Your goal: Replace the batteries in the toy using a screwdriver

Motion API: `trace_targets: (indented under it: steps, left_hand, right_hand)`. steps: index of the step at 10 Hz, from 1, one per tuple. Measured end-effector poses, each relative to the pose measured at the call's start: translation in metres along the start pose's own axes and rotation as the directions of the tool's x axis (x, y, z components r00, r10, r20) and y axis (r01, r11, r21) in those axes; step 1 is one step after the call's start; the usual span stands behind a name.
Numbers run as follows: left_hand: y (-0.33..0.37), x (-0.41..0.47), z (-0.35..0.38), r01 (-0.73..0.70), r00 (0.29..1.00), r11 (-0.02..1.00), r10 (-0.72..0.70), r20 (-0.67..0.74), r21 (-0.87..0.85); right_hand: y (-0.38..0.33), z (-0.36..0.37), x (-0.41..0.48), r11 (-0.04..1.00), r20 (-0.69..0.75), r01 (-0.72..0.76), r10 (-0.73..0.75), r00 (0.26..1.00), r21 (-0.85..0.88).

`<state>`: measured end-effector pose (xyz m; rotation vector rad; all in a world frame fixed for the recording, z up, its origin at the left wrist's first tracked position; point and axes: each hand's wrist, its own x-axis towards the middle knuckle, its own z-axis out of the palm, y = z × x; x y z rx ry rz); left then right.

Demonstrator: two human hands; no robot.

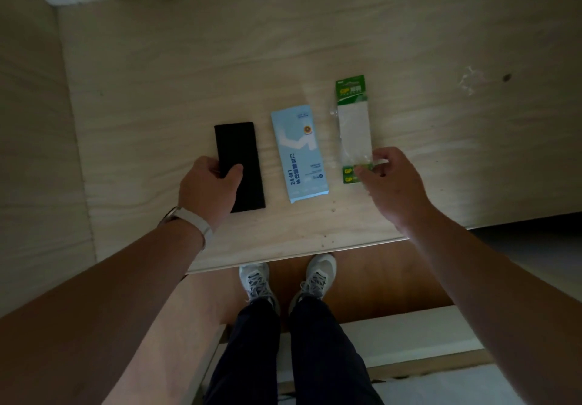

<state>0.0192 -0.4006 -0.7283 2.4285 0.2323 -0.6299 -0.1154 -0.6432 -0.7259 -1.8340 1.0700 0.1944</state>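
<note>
Three items lie side by side on the pale wooden table (315,42). A flat black rectangular object (239,149) is on the left; my left hand (209,187) grips its near left edge, thumb on top. In the middle lies a light blue screwdriver-set box (299,152) with printed text. On the right is a clear battery pack with green GP labels (353,115); my right hand (390,181) pinches its near end, where the green batteries (350,175) show.
The table's front edge (283,256) runs just above my two grey shoes (286,275). A wooden side panel (34,121) walls off the left. A crumpled scrap of clear plastic (469,79) and a dark spot lie at the far right.
</note>
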Motion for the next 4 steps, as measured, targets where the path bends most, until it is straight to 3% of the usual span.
trace_targets:
  steps: [2, 4]
  left_hand:
    - [-0.004, 0.007, 0.002, 0.063, 0.998, 0.997, -0.063, -0.009, 0.048]
    - [0.004, -0.007, -0.009, 0.002, 1.0, 1.0, -0.002, -0.029, 0.024]
  right_hand:
    - [0.008, -0.002, 0.006, 0.956, -0.026, 0.119, -0.131, 0.991, -0.27]
    - [0.002, -0.003, 0.003, 0.938, -0.039, 0.107, -0.126, 0.991, -0.329]
